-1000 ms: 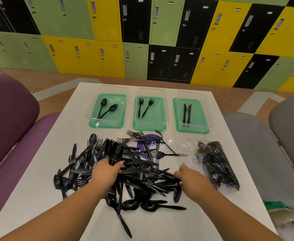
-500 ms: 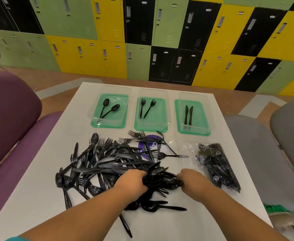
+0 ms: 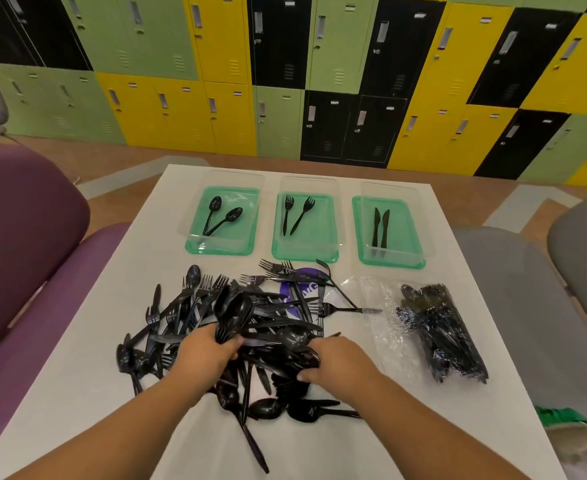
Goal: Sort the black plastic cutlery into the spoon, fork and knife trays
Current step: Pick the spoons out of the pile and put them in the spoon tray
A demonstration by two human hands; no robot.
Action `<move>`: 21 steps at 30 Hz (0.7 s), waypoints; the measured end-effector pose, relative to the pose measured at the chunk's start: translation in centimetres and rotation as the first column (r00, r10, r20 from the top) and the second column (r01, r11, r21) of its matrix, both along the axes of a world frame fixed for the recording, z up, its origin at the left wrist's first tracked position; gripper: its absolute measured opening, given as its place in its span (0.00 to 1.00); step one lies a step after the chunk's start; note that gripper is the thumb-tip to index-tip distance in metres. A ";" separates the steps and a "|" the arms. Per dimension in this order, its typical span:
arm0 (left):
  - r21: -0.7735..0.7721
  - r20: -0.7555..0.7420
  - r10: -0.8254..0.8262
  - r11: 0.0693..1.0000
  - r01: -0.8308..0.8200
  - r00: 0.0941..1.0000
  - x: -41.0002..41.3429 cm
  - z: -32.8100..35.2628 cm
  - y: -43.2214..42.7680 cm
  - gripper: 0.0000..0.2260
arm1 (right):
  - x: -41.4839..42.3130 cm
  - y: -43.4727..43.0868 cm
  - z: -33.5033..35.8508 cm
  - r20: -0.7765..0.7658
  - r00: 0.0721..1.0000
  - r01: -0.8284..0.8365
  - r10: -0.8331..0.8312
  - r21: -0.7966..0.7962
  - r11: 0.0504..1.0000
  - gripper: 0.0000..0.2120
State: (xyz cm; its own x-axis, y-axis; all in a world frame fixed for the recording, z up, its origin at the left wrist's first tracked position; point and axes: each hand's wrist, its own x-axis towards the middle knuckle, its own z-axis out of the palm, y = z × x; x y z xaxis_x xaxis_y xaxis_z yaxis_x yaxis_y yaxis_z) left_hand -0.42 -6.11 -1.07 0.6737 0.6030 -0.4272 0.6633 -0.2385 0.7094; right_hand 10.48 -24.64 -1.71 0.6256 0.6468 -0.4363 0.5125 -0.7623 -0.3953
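White counter [image 3: 77, 393] w/ big pile [image 3: 278, 322] of loose black plastic cutlery mid-counter, all 3 types mixed + overlapping.

L hand [image 3: 209, 355] on near-left part of pile, fingers + thumb wrapped round spoon bunch [image 3: 233, 315]. Bowls stick up above pile, tilted away from the person.

R hand [image 3: 340, 362] at near-right edge of pile, fingers curled into it, thumb underneath, gripping a few pieces of the pile. Which type, can't tell.

Beyond pile: 3 green-based clear trays in a row, apart from each other.
- spoon tray [image 3: 221, 251], beyond-left: 2 spoons [image 3: 223, 218] inside, handles meeting at near end.
- fork tray [image 3: 305, 258], straight beyond: 2 forks [image 3: 299, 214] inside.
- knife tray [image 3: 391, 264], beyond-right: 2 knives [image 3: 380, 226] side by side.

Right of pile: crumpled clear wrapper [image 3: 385, 334], then bagged pack [image 3: 448, 341] of more black cutlery, apart from pile. Purple round sticker [image 3: 302, 289] partly under pile's far edge. Stray spoons [image 3: 268, 408] at pile's near edge.

Purple chair [image 3: 25, 254] left of pile, grey chair [image 3: 527, 289] right of it. Far beyond pile: lockers [image 3: 285, 81], green/yellow/black.
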 end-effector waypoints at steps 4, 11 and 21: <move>-0.024 -0.020 0.010 1.000 -0.010 1.000 -1.6 -0.4 0.0 0.05 | 0.4 -0.2 -0.8 -0.120 0.989 0.087 -0.086 0.002 0.996 0.07; -0.007 -0.143 -0.172 0.985 0.173 0.975 -2.6 -1.2 -1.5 0.06 | 1.6 -2.5 0.8 -0.488 0.854 0.268 -0.179 0.119 0.956 0.04; 0.087 -0.234 -0.237 0.961 0.263 0.943 -3.1 -1.8 -2.4 0.08 | -1.0 -1.8 -0.5 -0.164 0.981 0.125 -0.106 0.109 0.986 0.12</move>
State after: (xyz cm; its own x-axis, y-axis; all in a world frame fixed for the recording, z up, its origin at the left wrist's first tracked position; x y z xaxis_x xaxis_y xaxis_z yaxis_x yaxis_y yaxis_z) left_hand -3.54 -8.51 -2.90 0.7062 0.4813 -0.5193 0.7080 -0.4878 0.5107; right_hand 9.47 -26.41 -2.17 0.6288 0.6267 -0.4603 0.3477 -0.7561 -0.5545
